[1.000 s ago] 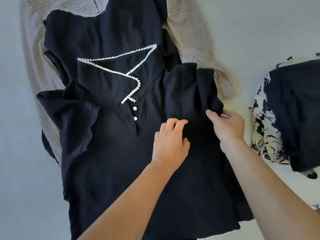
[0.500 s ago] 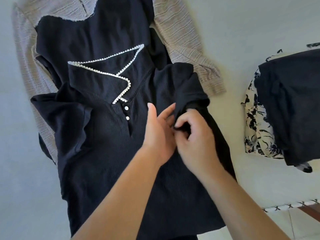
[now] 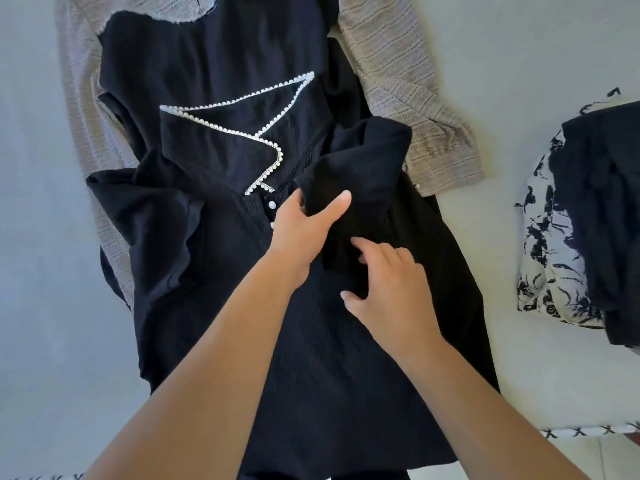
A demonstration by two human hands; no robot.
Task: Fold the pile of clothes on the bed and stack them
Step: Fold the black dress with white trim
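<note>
Black top (image 3: 214,258): one, spread flat mid-bed, over one beige shirt (image 3: 405,81).
Sleeve (image 3: 360,168): folded in over the top's right side.
Left hand (image 3: 304,226): its grip grasps the sleeve, thumb over the cloth.
Right hand (image 3: 388,285): grip released, fingers loose on the black cloth just below the sleeve.
Stack (image 3: 595,216): one, far right on the bed (image 3: 41,237); a black piece over a floral one.

Bare bedsheet (image 3: 41,237) open along left of frame and upper right; blocked centre by black top (image 3: 207,271), right edge by folded stack (image 3: 595,220)
</note>
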